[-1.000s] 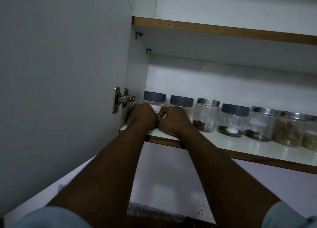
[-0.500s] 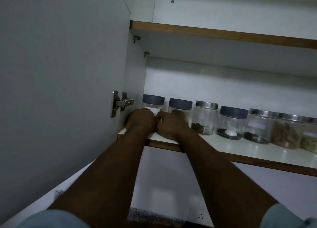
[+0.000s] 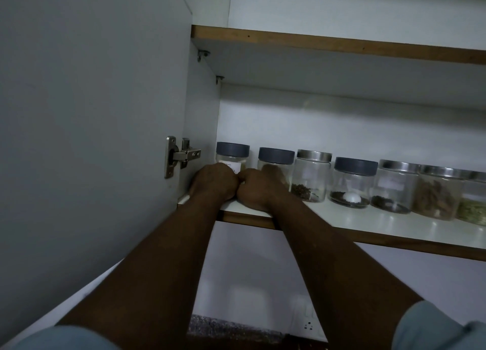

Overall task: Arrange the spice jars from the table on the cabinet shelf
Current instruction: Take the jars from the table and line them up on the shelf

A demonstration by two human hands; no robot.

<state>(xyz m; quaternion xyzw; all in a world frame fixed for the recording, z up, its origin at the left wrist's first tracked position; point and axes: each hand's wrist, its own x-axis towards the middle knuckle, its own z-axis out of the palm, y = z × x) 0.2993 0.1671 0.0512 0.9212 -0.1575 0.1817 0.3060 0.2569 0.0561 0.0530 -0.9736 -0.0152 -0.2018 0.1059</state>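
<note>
item: spice jars, seven counted, set upright in one row along the lower shelf (image 3: 368,219) of an open wall cabinet, each close beside the next.

first jar (image 3: 232,155): grey lid, white label, placed at the far left by the cabinet side wall. its lower half is covered by the left hand (image 3: 214,182).

second jar (image 3: 276,159): grey lid. its lower part is covered by the right hand (image 3: 259,189).

third jar (image 3: 311,176): steel lid, dark bits at the bottom.

fourth jar (image 3: 353,182): grey lid, dark contents and a white round piece.

fifth jar (image 3: 394,189): steel lid, thin dark layer.

sixth jar (image 3: 438,194): steel lid, brown sticks inside.

seventh jar (image 3: 473,207): greenish contents, cut off by the right edge of the view.

hands: both are raised to the front left corner of the shelf, knuckles touching each other, backs turned to the camera. the fingers are curled out of sight in dim light, so whether either jar is actually gripped cannot be told.

surroundings: an upper shelf (image 3: 342,47) with a brown edge is seen above. the cabinet door (image 3: 92,113) is swung open at the left, carried on a metal hinge (image 3: 180,156). a wall socket (image 3: 309,326) and a speckled countertop (image 3: 223,331) are seen below the cabinet. light blue sleeves (image 3: 434,328) are seen at the bottom corners.
</note>
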